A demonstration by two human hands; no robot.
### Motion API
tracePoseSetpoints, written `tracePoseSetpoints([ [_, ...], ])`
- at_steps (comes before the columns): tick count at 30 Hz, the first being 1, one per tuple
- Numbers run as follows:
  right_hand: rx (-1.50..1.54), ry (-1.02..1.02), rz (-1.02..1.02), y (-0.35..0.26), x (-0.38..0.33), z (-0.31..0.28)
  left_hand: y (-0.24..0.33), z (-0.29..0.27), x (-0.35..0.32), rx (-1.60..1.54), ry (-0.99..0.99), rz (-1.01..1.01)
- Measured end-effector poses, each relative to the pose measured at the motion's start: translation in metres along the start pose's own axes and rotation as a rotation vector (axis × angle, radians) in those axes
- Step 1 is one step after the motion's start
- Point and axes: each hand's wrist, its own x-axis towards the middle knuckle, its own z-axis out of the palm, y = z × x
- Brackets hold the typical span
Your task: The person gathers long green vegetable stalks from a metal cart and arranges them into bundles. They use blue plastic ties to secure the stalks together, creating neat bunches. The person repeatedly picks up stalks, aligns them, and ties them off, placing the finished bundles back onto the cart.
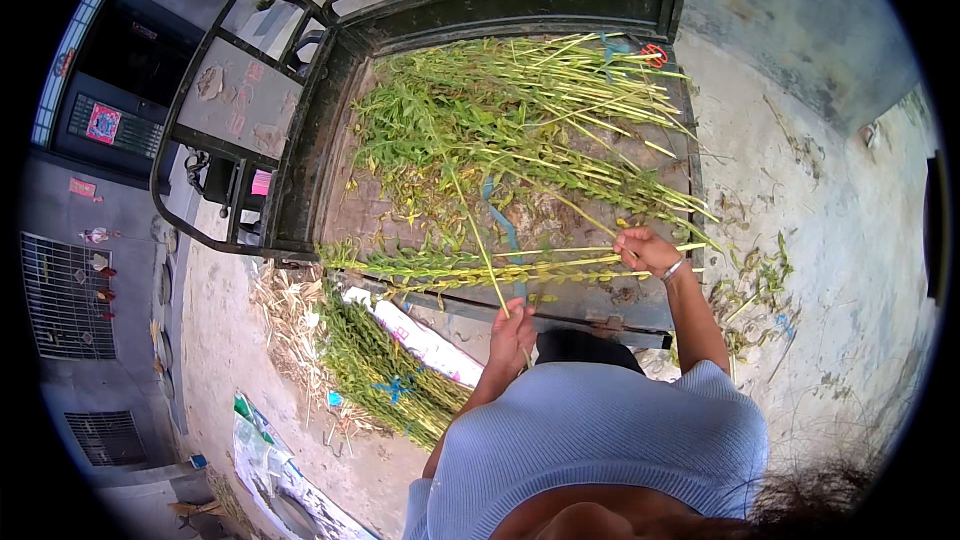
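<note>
My left hand (511, 334) is closed around the lower end of a thin green plant stalk (484, 256), which slants up and away to the leafy pile. My right hand (648, 251), a bracelet at its wrist, grips another bare-ended stalk (574, 207) over the near right part of the cart bed. Both stalks reach into a spread heap of leafy stalks (440, 105), with leaves to the left and cut ends to the right. Several leafy stalks (440, 275) lie along the bed's near edge, passing beneath my right hand.
The cart has a dark metal rail (289, 170) at its left and far sides. A blue strap (500, 216) lies across its bed. On the floor are a tied bundle of stalks (370, 360), dry husks (285, 305), a printed sheet (255, 460) and scattered leaves (765, 285).
</note>
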Motion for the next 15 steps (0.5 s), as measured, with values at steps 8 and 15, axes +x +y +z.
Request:
tracePoseSetpoints([
  [8,-0.11,-0.085,0.018,0.086,-0.115,0.108,-0.075,0.001,-0.032,-0.187,-0.1,-0.126],
  [15,-0.534,0.095,-0.353,0.154,-0.163,0.121,-0.145,0.005,-0.043,-0.237,-0.172,-0.115],
])
